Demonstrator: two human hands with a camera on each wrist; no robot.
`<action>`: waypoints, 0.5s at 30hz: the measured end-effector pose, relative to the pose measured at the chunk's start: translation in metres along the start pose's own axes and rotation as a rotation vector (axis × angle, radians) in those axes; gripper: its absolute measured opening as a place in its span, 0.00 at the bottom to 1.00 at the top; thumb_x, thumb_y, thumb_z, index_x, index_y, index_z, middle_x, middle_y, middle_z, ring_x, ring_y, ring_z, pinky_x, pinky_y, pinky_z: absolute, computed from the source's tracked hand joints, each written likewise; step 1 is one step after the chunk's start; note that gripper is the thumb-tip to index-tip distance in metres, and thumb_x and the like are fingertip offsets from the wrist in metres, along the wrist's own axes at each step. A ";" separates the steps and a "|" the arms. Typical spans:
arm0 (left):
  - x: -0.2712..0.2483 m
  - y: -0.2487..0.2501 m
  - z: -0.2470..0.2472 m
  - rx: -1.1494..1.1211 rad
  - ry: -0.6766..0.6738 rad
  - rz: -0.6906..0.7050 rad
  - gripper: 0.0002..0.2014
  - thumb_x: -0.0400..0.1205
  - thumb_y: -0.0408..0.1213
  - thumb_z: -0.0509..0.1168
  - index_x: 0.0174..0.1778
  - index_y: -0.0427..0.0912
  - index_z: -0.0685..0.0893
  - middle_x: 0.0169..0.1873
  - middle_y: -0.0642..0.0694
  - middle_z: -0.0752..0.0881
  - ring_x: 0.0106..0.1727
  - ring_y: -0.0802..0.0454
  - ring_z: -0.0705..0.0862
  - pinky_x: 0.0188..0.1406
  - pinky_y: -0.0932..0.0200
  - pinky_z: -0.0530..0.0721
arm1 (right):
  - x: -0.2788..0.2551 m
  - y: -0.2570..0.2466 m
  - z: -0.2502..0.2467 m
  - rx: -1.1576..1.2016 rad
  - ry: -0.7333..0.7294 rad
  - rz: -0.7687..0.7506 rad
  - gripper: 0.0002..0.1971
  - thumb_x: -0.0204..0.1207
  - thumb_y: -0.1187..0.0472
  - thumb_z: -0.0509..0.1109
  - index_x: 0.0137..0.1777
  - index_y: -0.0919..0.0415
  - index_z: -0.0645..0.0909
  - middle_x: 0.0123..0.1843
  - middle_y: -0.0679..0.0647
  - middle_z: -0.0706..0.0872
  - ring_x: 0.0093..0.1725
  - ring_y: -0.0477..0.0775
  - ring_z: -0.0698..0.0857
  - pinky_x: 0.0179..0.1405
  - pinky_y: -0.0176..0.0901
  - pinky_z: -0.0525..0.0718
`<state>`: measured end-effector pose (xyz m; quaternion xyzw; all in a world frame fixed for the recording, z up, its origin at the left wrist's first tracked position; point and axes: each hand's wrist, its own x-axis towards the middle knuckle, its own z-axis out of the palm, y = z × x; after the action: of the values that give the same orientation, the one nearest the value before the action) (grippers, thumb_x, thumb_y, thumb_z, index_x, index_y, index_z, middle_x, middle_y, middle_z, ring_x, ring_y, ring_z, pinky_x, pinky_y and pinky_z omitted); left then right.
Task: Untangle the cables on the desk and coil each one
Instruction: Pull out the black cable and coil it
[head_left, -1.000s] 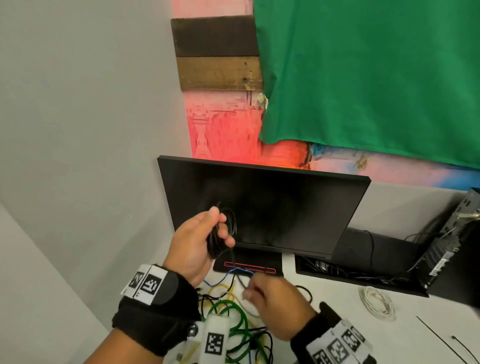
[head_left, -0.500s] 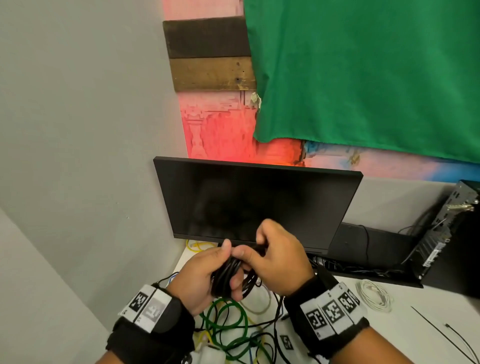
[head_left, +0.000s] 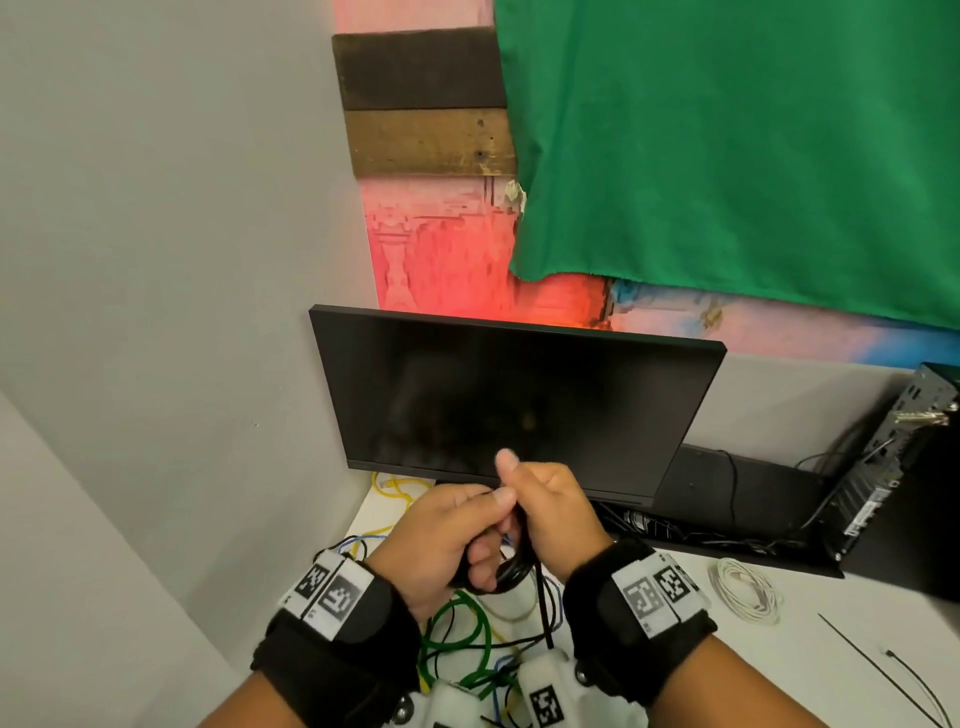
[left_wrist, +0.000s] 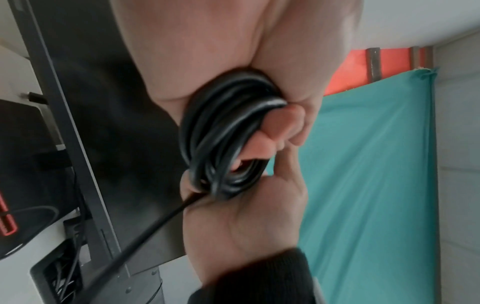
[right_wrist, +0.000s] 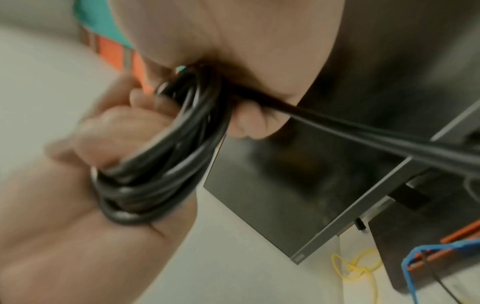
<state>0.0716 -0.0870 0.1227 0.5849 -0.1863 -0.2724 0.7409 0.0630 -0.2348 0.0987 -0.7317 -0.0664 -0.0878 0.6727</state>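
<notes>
Hands met just above the desk (head_left: 649, 639), right in front of the dark monitor (head_left: 509, 405). Left hand (head_left: 441, 540) had its fingers and thumb curled round a bundle of black cable (left_wrist: 221, 139), several loops stacked together in the palm. Right hand (head_left: 550, 519) was pressed up against it, fingers curled on the same coil, thumb raised, and a loose black strand (right_wrist: 363, 131) ran taut out from under its fingers toward the monitor's lower edge. Exactly how the right fingers pinched that strand was hard to say, as the right wrist view was blurred. Below the hands lay the rest of the tangle: a green cable (head_left: 457, 639) looped on the desk with thin black, blue and yellow strands crossing it. A yellow cable (head_left: 400, 488) sat by the monitor's left corner. Off to the right, well apart, a white cable (head_left: 748, 597) lay coiled on the desk. A green cloth (head_left: 727, 145) hung on the wall behind.
</notes>
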 end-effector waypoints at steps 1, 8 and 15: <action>0.002 0.003 -0.002 -0.051 0.046 0.015 0.15 0.78 0.45 0.68 0.34 0.37 0.78 0.16 0.48 0.68 0.15 0.54 0.68 0.19 0.61 0.73 | 0.000 0.002 -0.003 0.056 -0.025 0.018 0.23 0.77 0.36 0.64 0.32 0.53 0.82 0.28 0.53 0.83 0.29 0.53 0.81 0.32 0.43 0.80; 0.016 0.041 -0.060 -0.540 0.311 0.192 0.16 0.78 0.52 0.65 0.32 0.44 0.78 0.16 0.55 0.66 0.16 0.59 0.66 0.17 0.64 0.73 | -0.035 0.034 -0.010 -0.559 -0.105 0.163 0.05 0.81 0.47 0.68 0.46 0.39 0.75 0.36 0.48 0.86 0.34 0.43 0.84 0.38 0.46 0.89; 0.026 0.017 -0.050 -0.168 0.436 0.244 0.18 0.77 0.53 0.67 0.37 0.39 0.82 0.24 0.46 0.80 0.24 0.51 0.81 0.28 0.57 0.83 | -0.044 -0.002 0.021 -1.074 -0.432 -0.054 0.14 0.87 0.42 0.53 0.54 0.49 0.74 0.49 0.50 0.84 0.48 0.56 0.82 0.43 0.48 0.73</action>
<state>0.1246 -0.0619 0.1257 0.5396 -0.0680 -0.0629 0.8368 0.0204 -0.2129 0.0889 -0.9698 -0.1671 0.0250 0.1760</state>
